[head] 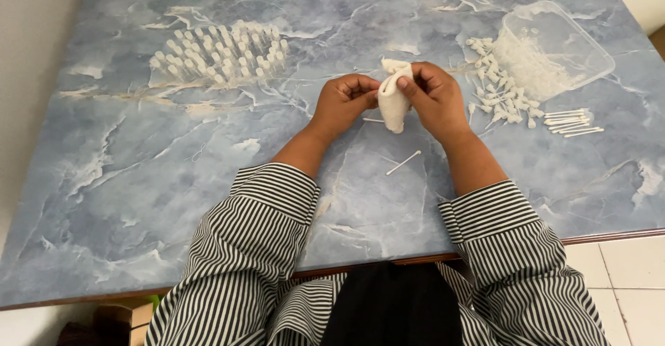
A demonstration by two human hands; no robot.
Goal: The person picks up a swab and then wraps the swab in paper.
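Observation:
A wad of white cotton (393, 98) is pinched between both hands above the middle of the blue marble table (138, 180). My left hand (344, 101) grips its left side with curled fingers. My right hand (433, 96) holds its right side, thumb pressed on the top. A thin white stick pokes out beneath my left hand. One cotton swab (404, 162) lies loose on the table just below my hands.
Several cotton-tipped sticks stand upright in rows (222, 54) at the back left. A clear plastic container (554, 48) lies tipped at the back right, small white pieces (499, 93) spilled beside it. A few swabs (571, 122) lie to its right.

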